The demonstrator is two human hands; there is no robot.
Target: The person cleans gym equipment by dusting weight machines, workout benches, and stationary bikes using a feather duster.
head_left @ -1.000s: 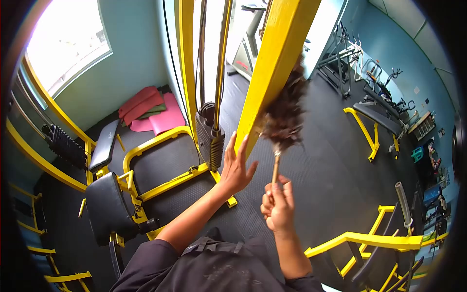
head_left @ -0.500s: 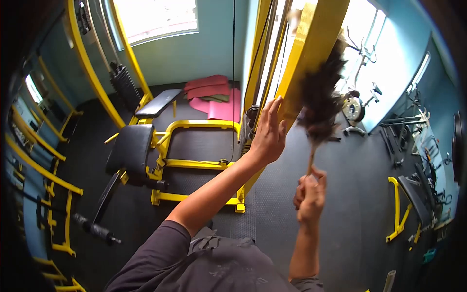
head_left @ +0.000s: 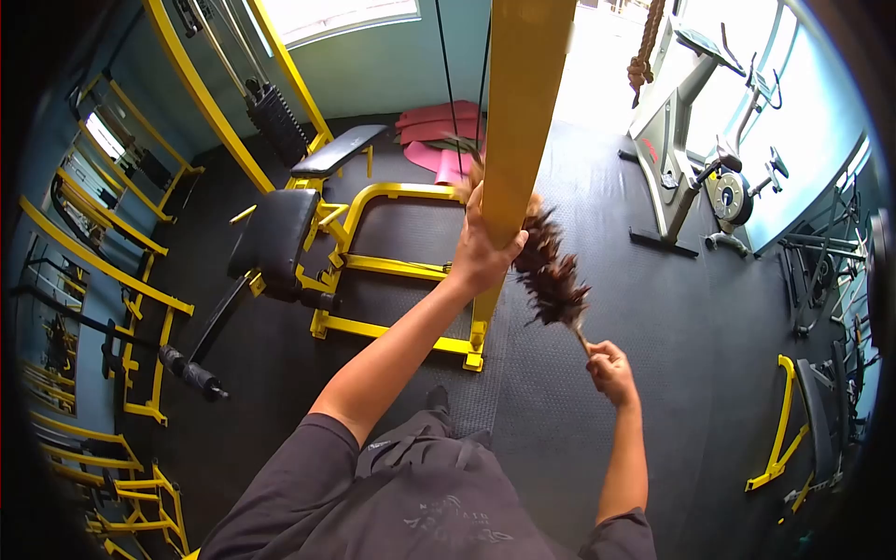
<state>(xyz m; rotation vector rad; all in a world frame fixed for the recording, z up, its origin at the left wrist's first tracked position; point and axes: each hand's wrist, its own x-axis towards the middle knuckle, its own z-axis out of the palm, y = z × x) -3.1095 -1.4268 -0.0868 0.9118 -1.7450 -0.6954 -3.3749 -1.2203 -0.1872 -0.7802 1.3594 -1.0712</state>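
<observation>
A yellow upright post (head_left: 527, 103) of a gym machine rises in front of me. My left hand (head_left: 481, 254) is wrapped round its near side, thumb on the right face and fingers on the left. In my right hand (head_left: 612, 373) I grip the thin handle of a feather duster (head_left: 557, 280). Its dark brown feathers slant up and left against the post, and some pass behind it. Blurred feather tips show on the left side, above my left fingers.
Left of the post stands a yellow machine frame with a black padded seat (head_left: 271, 233). Pink mats (head_left: 443, 135) lie by the wall. An exercise bike (head_left: 672, 140) and a hanging rope (head_left: 644, 56) are at the right, with a yellow-legged bench (head_left: 779, 434) nearer.
The feather duster has come down from high beside the post to lower, partly behind it. My left hand has gone from lying flat along the post to wrapping it. The view has shifted.
</observation>
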